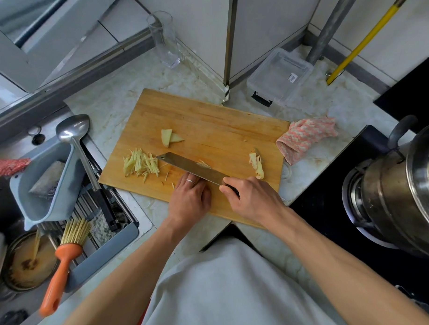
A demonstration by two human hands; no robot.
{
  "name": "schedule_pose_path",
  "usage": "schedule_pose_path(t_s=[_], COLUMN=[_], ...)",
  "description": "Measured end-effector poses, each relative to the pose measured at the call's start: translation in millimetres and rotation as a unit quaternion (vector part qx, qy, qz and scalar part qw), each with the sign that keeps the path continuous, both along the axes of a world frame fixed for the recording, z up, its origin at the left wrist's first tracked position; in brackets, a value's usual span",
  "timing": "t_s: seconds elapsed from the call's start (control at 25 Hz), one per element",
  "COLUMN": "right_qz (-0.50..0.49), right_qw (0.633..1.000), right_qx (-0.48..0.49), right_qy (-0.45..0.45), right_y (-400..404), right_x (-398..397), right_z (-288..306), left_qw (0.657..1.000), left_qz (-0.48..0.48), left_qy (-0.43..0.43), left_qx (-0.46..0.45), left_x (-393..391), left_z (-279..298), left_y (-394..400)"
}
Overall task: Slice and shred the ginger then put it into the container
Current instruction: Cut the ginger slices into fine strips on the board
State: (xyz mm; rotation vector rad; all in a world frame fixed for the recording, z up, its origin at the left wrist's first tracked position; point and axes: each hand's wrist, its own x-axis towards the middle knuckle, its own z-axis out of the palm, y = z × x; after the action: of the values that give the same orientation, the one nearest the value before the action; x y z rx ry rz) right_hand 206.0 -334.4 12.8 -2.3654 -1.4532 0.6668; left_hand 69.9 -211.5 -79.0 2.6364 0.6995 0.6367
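Right hand (252, 200) grips the cleaver (191, 168) handle; left hand (190, 199) has fingers curled against the blade, whatever's under them hidden. Ginger shreds (140, 163) beside it look light, damp, clingy, so probably scoop them from underneath. Clear plastic container (279, 77) sits beyond the cutting board (207, 118).

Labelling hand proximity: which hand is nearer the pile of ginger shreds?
Left. The left hand rests on the board just right of the ginger shreds, beside the blade; the right hand grips the knife handle farther right.
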Motion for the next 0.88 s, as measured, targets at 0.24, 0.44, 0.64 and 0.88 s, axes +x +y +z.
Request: schedule_pose_path(t_s=[0.24,0.44,0.64,0.88], right_qz=[-0.014,-0.009,0.008,-0.001], right_qw=[0.999,1.000,1.000,1.000], right_qx=[0.026,0.015,0.013,0.026], right_qy=[0.023,0.014,-0.006,0.013], right_y=[-3.2,-2.0,2.3,-1.8], right_x=[-0.2,1.1,0.0,-2.2], right_z=[2.5,0.4,-3.4,2.0], left_qw=[1.000,1.000,1.000,1.000], left_qz=[-0.004,-0.002,-0.003,-0.004], left_qy=[0.013,0.005,0.006,0.005], left_qx=[-0.006,-0.008,-0.009,-0.006], left_x=[-0.6,0.2,0.9,0.4], left_z=[-0.4,-1.6,-1.3,-0.8], left_y=[0.3,0.3,0.1,-0.1])
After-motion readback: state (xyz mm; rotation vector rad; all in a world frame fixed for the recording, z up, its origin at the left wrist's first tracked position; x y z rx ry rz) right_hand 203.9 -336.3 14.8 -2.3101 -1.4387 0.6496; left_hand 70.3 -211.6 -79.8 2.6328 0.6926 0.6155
